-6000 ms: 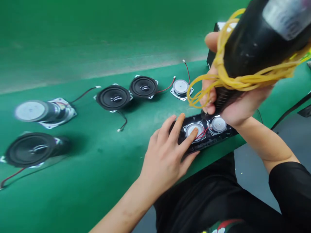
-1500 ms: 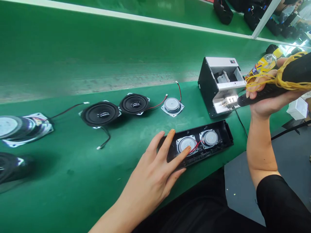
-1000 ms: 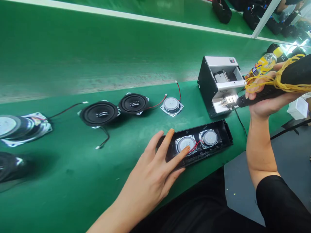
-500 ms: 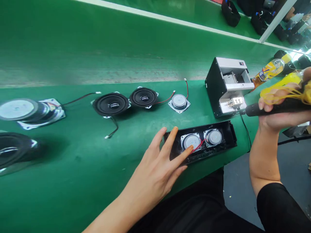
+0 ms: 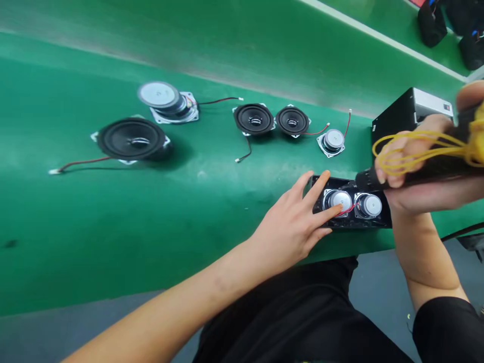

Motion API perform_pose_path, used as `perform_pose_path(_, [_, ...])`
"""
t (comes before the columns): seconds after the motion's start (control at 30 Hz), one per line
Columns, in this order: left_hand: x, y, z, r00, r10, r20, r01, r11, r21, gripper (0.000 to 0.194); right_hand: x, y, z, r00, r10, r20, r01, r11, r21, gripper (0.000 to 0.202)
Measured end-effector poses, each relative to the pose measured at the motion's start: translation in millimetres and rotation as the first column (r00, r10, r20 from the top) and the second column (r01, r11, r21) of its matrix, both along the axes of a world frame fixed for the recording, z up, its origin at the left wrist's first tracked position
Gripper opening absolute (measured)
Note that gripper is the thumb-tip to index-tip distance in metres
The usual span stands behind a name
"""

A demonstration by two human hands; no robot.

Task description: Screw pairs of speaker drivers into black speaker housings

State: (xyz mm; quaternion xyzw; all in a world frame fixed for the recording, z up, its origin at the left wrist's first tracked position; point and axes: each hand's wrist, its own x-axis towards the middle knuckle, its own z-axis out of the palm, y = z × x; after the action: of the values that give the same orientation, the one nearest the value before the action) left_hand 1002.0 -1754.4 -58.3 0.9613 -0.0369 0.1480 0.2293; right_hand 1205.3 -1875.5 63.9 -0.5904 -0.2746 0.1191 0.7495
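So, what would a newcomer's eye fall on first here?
Likely the black tool, hung with yellow loops, held in the right hand over the black case. Next, the left hand, spread across the case's left end and partly over one of its two speakers. Then five loose speakers on the green table, beyond the case and leftward.

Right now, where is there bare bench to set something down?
The widest patch of bench lies between the left forearm and the leftmost black speaker; another is left of the upturned speaker beyond it. It is crowded around the black housing, with the left hand, right hand and black tool.
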Motion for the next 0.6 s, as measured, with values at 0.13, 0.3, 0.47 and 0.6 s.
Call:
perform_pose_path(0.13, [1.5, -5.7, -5.8, 0.999, 0.043, 0.024, -0.042, 0.999, -0.033, 0.054, -22.2, 34.4, -17.3, 0.999, 0.044, 0.016, -0.044, 0.999, -0.011, 0.067])
perform_pose_path(0.3, [2.0, -5.9, -3.8, 1.0, 0.025, 0.017, -0.024, 0.998, -0.05, 0.052, -24.6, 36.9, -30.1, 0.991, 0.133, 0.034, -0.133, 0.991, 0.003, 0.071])
perform_pose_path(0.47, [2.5, -2.3, 2.5, 1.0, 0.0, -0.006, 0.0, 0.997, -0.079, 0.049, -20.3, 36.2, -31.6, 0.969, 0.243, 0.05, -0.247, 0.965, 0.088, 0.068])
perform_pose_path(0.6, [3.5, -3.9, 2.4, 1.0, -0.008, -0.015, 0.007, 0.996, -0.093, 0.049, -22.9, 41.2, -38.7, 0.97, 0.242, -0.004, -0.241, 0.968, 0.062, 0.068])
